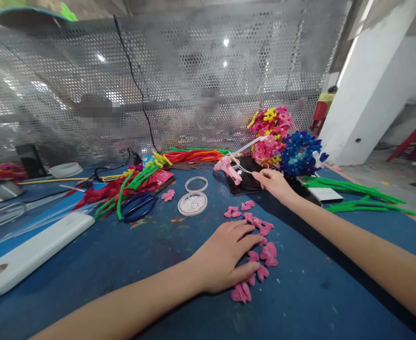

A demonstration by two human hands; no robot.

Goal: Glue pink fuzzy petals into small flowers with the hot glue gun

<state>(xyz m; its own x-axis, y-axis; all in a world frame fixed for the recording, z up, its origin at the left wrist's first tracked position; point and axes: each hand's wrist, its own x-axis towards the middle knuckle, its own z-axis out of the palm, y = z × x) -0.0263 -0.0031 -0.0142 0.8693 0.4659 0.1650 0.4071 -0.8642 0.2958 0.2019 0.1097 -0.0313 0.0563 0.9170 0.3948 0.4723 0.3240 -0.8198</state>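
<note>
My left hand (224, 257) lies flat on the blue table (130, 264), fingers spread, touching a scatter of small pink fuzzy pieces (261, 257). My right hand (273, 182) reaches far forward beside the black tray (243, 186), its fingertips close to the white cord of a pink glue gun (227, 169) that rests on that tray. Whether the fingers pinch the cord I cannot tell. Behind the tray stand bunches of pink, yellow and blue pipe-cleaner flowers (282, 141).
A round lidless box of white beads (193, 203) and its ring lid (196, 183) sit mid-table. Blue scissors (139, 205), red, green and orange pipe cleaners (137, 182), green stems (353, 193) at right, a white case (34, 252) at left. Perforated metal screen (194, 85) behind.
</note>
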